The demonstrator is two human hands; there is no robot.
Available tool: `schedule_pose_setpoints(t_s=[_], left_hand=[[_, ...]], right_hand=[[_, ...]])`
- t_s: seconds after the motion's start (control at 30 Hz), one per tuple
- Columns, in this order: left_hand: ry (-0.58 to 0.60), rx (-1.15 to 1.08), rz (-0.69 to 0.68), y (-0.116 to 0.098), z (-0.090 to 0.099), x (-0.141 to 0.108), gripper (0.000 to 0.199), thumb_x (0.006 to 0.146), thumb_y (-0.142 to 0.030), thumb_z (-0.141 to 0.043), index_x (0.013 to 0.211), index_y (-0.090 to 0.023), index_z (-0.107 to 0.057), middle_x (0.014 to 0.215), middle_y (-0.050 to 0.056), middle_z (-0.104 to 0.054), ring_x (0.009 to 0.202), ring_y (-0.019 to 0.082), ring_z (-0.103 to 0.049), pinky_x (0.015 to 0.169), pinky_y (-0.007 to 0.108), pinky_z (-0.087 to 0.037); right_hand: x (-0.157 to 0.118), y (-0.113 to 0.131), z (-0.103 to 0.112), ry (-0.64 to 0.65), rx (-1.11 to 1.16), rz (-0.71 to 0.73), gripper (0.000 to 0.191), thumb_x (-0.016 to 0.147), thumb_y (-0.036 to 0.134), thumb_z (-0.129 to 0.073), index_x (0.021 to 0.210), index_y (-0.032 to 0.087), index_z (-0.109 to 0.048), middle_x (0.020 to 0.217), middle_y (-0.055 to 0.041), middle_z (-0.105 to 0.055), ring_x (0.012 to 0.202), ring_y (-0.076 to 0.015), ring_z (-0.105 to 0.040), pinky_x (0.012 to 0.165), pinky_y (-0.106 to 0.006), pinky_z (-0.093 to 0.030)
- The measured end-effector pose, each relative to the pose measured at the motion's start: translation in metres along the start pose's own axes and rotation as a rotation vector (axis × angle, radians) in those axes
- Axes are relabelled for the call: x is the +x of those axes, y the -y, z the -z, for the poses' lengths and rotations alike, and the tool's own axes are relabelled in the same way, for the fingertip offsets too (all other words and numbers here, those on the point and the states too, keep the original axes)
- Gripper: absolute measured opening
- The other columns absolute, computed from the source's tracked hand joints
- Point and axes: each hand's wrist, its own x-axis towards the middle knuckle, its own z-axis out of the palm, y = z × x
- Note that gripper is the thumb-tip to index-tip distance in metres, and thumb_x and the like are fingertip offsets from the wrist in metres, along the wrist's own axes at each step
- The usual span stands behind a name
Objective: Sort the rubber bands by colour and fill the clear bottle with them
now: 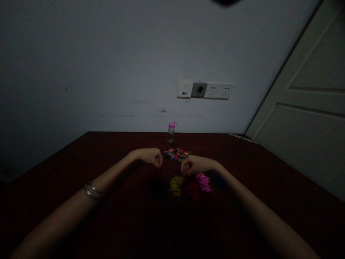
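Yellow strands [176, 186] lay near our curled right hand [190, 165]. Our left hand [155, 157] curled too; we couldn't tell either's hold.

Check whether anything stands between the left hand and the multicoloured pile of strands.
Nothing visible does: only dark reddish tabletop shows between the left hand and multicoloured pile; the clear pink-capped bottle stands beyond.

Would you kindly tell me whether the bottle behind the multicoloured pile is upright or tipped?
Upright: the bottle stands vertically, with its pink cap at the top.
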Motion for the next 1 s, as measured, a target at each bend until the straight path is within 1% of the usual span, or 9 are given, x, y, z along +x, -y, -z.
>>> schedule_pose_setpoints(t_s=[0.1,0.17,0.23,0.37,0.6,0.73,0.83,0.93,1.0], left_hand=[[-0.265,0.060,-0.014,0.006,-0.004,0.021,0.018,0.066,-0.021,-0.057,0.079,-0.014,-0.066,0.061,-0.001,-0.056,0.054,0.007,-0.045,0.050,0.017,-0.029],[-0.353,0.101,0.015,0.007,-0.010,0.034,0.020,0.067,-0.022,-0.056,0.083,-0.015,-0.065,0.064,-0.001,-0.057,0.056,0.008,-0.046,0.051,0.018,-0.029],[-0.387,0.156,0.054,0.005,-0.017,0.044,0.020,0.068,-0.021,-0.055,0.084,-0.017,-0.064,0.068,0.000,-0.058,0.058,0.008,-0.047,0.052,0.018,-0.028],[-0.413,0.231,0.111,0.000,-0.023,0.050,0.014,0.069,-0.021,-0.053,0.080,-0.018,-0.062,0.071,0.002,-0.059,0.059,0.010,-0.048,0.051,0.020,-0.027],[-0.391,0.223,0.128,0.003,-0.017,0.048,0.012,0.067,-0.020,-0.051,0.073,-0.017,-0.061,0.068,0.002,-0.059,0.059,0.011,-0.047,0.053,0.021,-0.028],[-0.388,0.205,0.115,0.008,-0.011,0.047,0.012,0.066,-0.019,-0.051,0.072,-0.017,-0.062,0.068,0.002,-0.059,0.059,0.011,-0.048,0.054,0.021,-0.029],[-0.354,0.206,0.145,0.010,-0.005,0.045,0.012,0.064,-0.021,-0.054,0.072,-0.017,-0.063,0.071,0.003,-0.059,0.060,0.011,-0.049,0.053,0.021,-0.029],[-0.319,0.210,0.175,0.011,0.002,0.043,0.013,0.063,-0.022,-0.056,0.072,-0.017,-0.063,0.073,0.003,-0.060,0.062,0.012,-0.049,0.053,0.022,-0.030],[-0.308,0.223,0.184,0.010,0.005,0.043,0.013,0.063,-0.022,-0.056,0.073,-0.017,-0.063,0.074,0.004,-0.061,0.062,0.012,-0.050,0.053,0.022,-0.031]], right_hand=[[-0.003,-0.009,0.009,-0.101,0.020,0.002,0.015,0.064,0.016,-0.056,0.077,0.012,-0.063,0.068,-0.0022,-0.063,0.061,-0.0102,-0.055,0.054,-0.019,-0.042],[-0.007,-0.016,0.015,-0.185,0.032,-0.004,0.015,0.064,0.015,-0.054,0.077,0.011,-0.062,0.064,-0.0009,-0.060,0.057,-0.0090,-0.052,0.052,-0.019,-0.039],[-0.011,-0.023,0.022,-0.256,0.042,-0.013,0.016,0.065,0.015,-0.052,0.076,0.012,-0.062,0.063,0.0000,-0.057,0.055,-0.0085,-0.049,0.051,-0.019,-0.038],[-0.018,-0.031,0.031,-0.347,0.043,-0.037,0.017,0.065,0.017,-0.050,0.076,0.013,-0.062,0.067,-0.0018,-0.059,0.056,-0.0094,-0.048,0.052,-0.021,-0.037],[-0.023,-0.038,0.038,-0.441,0.010,-0.048,0.018,0.065,0.023,-0.050,0.075,0.014,-0.062,0.072,-0.0042,-0.062,0.063,-0.0123,-0.052,0.058,-0.023,-0.040],[-0.023,-0.050,0.040,-0.444,-0.009,-0.072,0.018,0.065,0.022,-0.050,0.076,0.012,-0.061,0.069,-0.0029,-0.061,0.061,-0.0114,-0.052,0.056,-0.022,-0.040],[-0.023,-0.059,0.040,-0.445,-0.050,-0.129,0.019,0.063,0.021,-0.053,0.078,0.012,-0.061,0.071,-0.0033,-0.062,0.061,-0.0115,-0.053,0.054,-0.021,-0.039],[-0.022,-0.063,0.039,-0.401,-0.091,-0.175,0.022,0.062,0.022,-0.056,0.081,0.012,-0.062,0.071,-0.0036,-0.063,0.061,-0.0117,-0.053,0.054,-0.021,-0.039],[-0.021,-0.061,0.037,-0.372,-0.125,-0.173,0.023,0.062,0.023,-0.058,0.082,0.012,-0.062,0.072,-0.0036,-0.063,0.062,-0.0119,-0.054,0.055,-0.021,-0.040]])
